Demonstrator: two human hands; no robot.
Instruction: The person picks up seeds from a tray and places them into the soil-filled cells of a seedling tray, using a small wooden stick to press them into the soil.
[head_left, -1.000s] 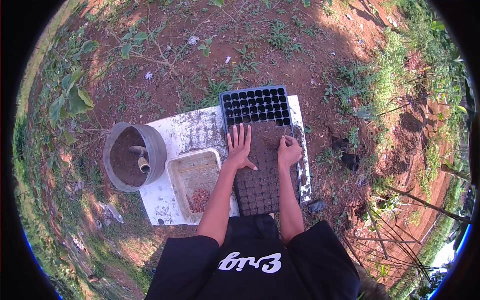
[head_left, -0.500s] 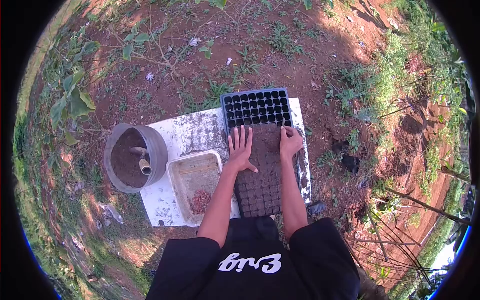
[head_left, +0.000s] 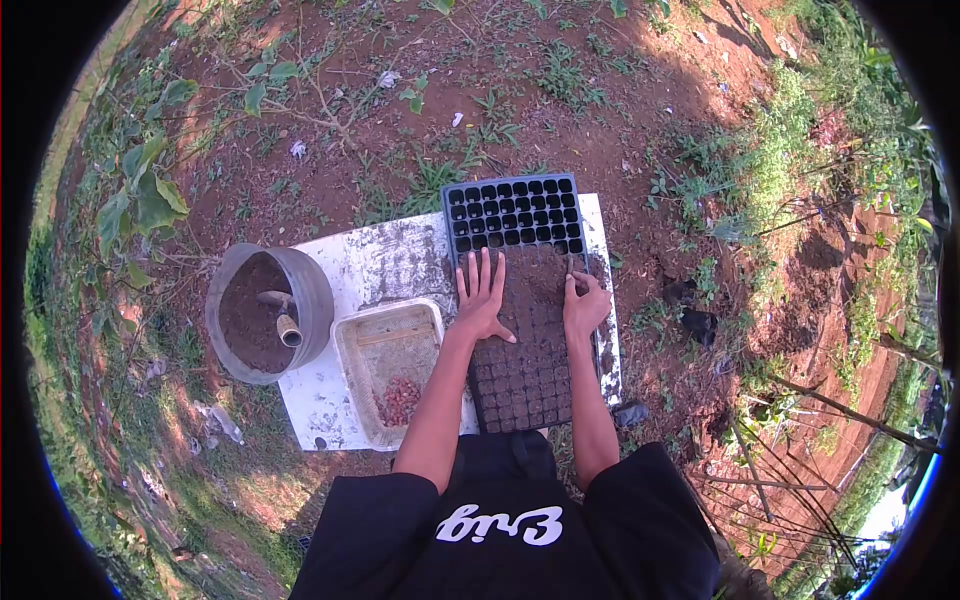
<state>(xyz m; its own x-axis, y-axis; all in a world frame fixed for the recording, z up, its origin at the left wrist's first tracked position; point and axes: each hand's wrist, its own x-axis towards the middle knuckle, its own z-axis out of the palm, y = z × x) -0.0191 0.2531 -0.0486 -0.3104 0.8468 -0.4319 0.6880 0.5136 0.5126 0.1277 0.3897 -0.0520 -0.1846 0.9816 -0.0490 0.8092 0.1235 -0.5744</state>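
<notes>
Spreading left hand (head_left: 482,303): one, palm down over the soil (head_left: 532,285), fingers apart.
Right hand (head_left: 587,302): one, thumb and fingertips pinched on one thin stick (head_left: 571,264) (too small to name surely).
Cell tray (head_left: 513,211): one, beneath both hands on one white board (head_left: 385,245), four open rows farthest away.
Basin (head_left: 382,342): one, holding reddish bits (head_left: 401,400).
Bucket (head_left: 318,295): one, with one trowel (head_left: 289,331).

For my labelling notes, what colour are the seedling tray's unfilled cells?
The unfilled cells of the seedling tray are black; the head view shows them best.
</notes>
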